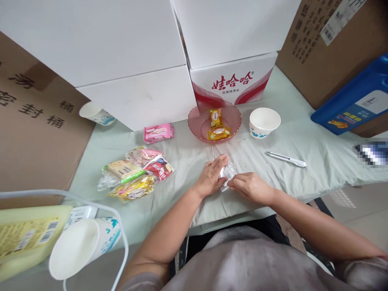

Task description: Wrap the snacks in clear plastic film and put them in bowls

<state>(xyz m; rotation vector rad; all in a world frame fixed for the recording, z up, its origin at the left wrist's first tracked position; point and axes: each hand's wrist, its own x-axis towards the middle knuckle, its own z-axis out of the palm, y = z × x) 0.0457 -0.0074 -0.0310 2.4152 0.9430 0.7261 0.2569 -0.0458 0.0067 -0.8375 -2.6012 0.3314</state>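
Cloth-covered and pale green, the table [184, 159] is running back to stacked white boxes [136, 101] in my remote view. Near its front edge, a clear plastic wrapper [231, 169] is lying crinkled between the left hand [211, 176] and the right hand [251, 188]. I am judging it to be very light, limp, slippery and easily torn; its edges are seeming the best place to pinch. The left fingers are reaching along its left side; the right fingers are bending together at its lower right edge. I cannot tell whether either set is clamping. The hands are hiding much of the wrapper, and its shine is masking whether anything is inside. Farther out, a pink bowl [197, 129] is holding yellow packets [218, 133], with a paper cup [257, 131] beside it. At the right, a blue jug [348, 109] is running out of frame, and something blurred [372, 152] is remaining unreadable.
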